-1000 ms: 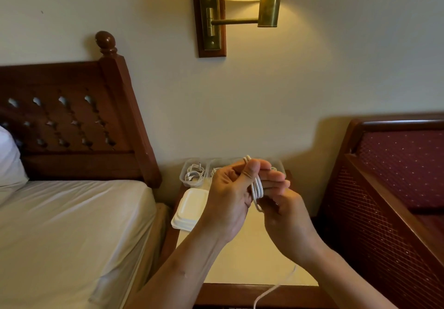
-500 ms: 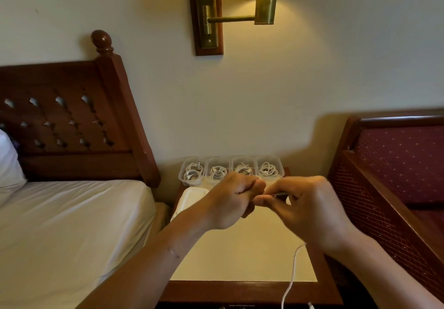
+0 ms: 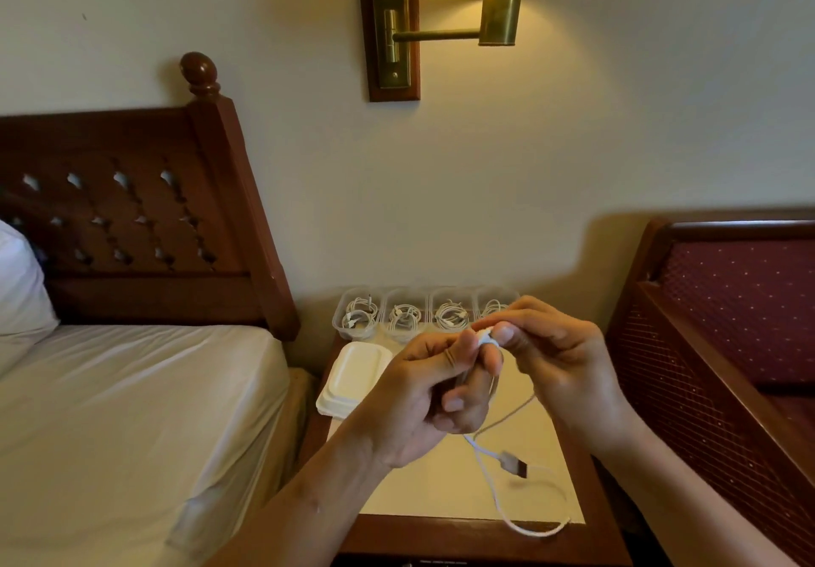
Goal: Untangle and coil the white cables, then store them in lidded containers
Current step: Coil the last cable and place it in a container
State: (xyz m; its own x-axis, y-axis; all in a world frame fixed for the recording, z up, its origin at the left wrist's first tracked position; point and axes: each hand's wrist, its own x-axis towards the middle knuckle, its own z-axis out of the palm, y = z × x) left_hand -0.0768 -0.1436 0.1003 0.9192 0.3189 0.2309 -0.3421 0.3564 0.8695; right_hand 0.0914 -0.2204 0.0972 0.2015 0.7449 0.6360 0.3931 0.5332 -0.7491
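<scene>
Presently, left to right.

- Bed (image 3: 132,412): just beside the worktop (image 3: 441,491), on its left.
- Stack of white lids (image 3: 355,379): on the worktop's left part.
- Four clear containers (image 3: 403,317): in a row along the worktop's back edge, a coiled cable in each.
- Left hand (image 3: 419,399): above the worktop, fingers curled round the white cable (image 3: 487,451).
- Right hand (image 3: 560,355): above the worktop, thumb and forefinger pinching the same cable's top.
- Slack: loops down to the worktop's front edge, plug (image 3: 515,464) dangling.
</scene>
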